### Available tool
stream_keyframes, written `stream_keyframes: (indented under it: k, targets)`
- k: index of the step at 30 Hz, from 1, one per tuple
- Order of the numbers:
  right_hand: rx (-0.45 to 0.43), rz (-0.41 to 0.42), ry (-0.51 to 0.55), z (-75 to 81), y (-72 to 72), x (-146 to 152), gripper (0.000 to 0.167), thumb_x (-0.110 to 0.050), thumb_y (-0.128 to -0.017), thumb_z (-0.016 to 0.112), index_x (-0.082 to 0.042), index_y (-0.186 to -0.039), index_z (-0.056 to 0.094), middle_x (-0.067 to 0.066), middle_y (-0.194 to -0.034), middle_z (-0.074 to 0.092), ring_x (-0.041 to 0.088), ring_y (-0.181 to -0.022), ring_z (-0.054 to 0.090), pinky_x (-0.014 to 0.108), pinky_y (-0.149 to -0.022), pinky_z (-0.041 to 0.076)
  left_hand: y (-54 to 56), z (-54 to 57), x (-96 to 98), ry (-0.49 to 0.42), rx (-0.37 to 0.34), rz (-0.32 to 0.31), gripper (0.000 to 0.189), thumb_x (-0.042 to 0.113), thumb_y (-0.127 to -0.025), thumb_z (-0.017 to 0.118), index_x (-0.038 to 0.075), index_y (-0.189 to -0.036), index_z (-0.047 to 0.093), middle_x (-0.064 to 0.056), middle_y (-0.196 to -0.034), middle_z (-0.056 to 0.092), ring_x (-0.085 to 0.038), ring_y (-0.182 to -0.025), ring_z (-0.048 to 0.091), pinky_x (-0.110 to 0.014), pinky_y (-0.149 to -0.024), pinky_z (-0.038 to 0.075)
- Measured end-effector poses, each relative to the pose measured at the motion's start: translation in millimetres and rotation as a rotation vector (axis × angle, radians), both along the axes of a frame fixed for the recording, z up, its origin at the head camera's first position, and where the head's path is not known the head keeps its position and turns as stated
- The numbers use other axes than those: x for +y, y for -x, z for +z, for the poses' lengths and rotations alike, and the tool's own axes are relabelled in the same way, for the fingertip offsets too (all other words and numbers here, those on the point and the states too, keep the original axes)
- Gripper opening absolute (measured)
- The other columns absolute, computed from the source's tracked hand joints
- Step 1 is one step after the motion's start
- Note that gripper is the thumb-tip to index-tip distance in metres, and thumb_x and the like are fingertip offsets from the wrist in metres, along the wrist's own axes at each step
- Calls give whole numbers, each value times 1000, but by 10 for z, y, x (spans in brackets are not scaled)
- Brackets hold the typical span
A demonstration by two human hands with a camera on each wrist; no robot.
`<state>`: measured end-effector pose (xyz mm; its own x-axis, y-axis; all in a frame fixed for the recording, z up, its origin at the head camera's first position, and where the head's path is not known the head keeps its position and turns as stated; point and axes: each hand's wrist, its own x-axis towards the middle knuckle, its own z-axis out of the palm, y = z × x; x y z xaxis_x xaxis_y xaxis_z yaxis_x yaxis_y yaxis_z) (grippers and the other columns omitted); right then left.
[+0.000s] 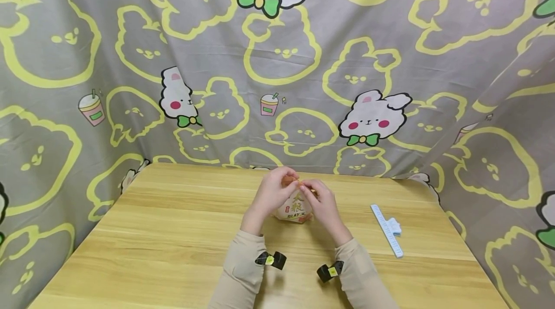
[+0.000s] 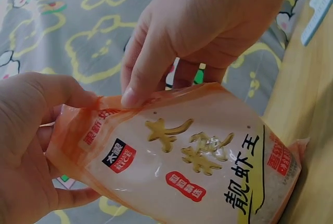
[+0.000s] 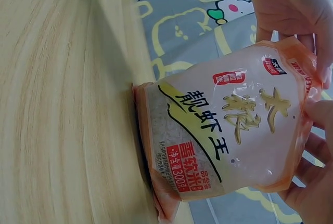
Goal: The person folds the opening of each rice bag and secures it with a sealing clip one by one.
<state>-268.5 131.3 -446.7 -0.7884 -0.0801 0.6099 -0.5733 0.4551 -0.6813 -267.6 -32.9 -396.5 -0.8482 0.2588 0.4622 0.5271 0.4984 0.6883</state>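
A small bag of rice [image 1: 296, 211], white with orange edges and gold and black lettering, stands upright on the table. With thumb and fingers, my left hand [image 1: 274, 194] pinches one side of its orange top. My right hand [image 1: 322, 205] grips the top edge on the other side, its thumb [image 2: 136, 95] pressed to the front in the left wrist view. White grains show through the bag's lower front [image 3: 164, 125] in the right wrist view. The bag's back is hidden.
On the wooden table [image 1: 173, 232], right of my hands, lies a light blue bag clip [image 1: 387, 231] with a long ruled bar. Behind the table and along both sides hangs a grey patterned curtain [image 1: 299, 97]. Each sleeve carries a black wrist camera [image 1: 274, 260].
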Motion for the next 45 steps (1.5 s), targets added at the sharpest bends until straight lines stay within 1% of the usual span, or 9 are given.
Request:
stream_keyframes:
  k: [2,6,10,17,23,30,39,45]
  targets:
    - [23,-7,1,-4,0,-3,9,-7,-91,66,-3,-96,71,11,-94,71,20,-84,66,26,-73,57,-4,0,11,43,31,18,13,19,-91,68,9,-100,68,-6,-102,70,-21,-96,67,-37,-83,54]
    - [39,-18,-2,-13,4,1,8,-5,-90,67,-3,-95,71,10,-92,71,20,-82,66,25,-71,57,1,-28,22,123,92,76,18,29,-92,68,12,-98,69,-3,-100,69,-22,-98,63,-41,-85,52]
    - [45,-13,-11,-13,0,13,7,-4,-90,66,-3,-95,71,10,-92,71,21,-83,66,25,-71,57,7,-54,23,149,128,107,20,33,-90,69,14,-96,71,-2,-101,69,-23,-101,63,-42,-87,52]
    - [15,39,-43,4,10,74,9,-3,-91,65,-3,-97,71,11,-95,71,24,-85,69,31,-74,59,7,-61,25,137,156,99,17,30,-89,70,14,-92,71,-3,-101,69,-24,-103,62,-44,-91,51]
    - [-26,69,-84,8,31,159,9,-4,-90,65,-2,-98,71,13,-95,71,25,-86,69,31,-75,59,-1,-57,32,143,165,100,16,30,-89,69,14,-92,71,-2,-104,69,-24,-106,60,-43,-92,50]
    - [-79,82,-110,-20,64,268,7,-5,-89,68,-3,-94,71,10,-90,72,15,-79,66,24,-70,56,19,-71,40,110,157,98,11,26,-89,71,15,-91,71,-1,-103,69,-23,-103,59,-41,-90,50]
    - [-149,143,-128,-78,104,401,6,-8,-90,68,-5,-92,71,10,-89,72,6,-77,63,22,-69,55,24,-80,34,121,173,100,12,27,-89,70,15,-91,71,-1,-102,69,-22,-102,59,-41,-90,50]
    - [-241,189,-119,-82,110,503,7,-12,-90,68,-7,-91,73,10,-91,73,0,-77,62,20,-70,53,15,-77,25,112,170,92,12,27,-89,71,15,-91,71,-1,-101,70,-23,-103,59,-42,-91,50]
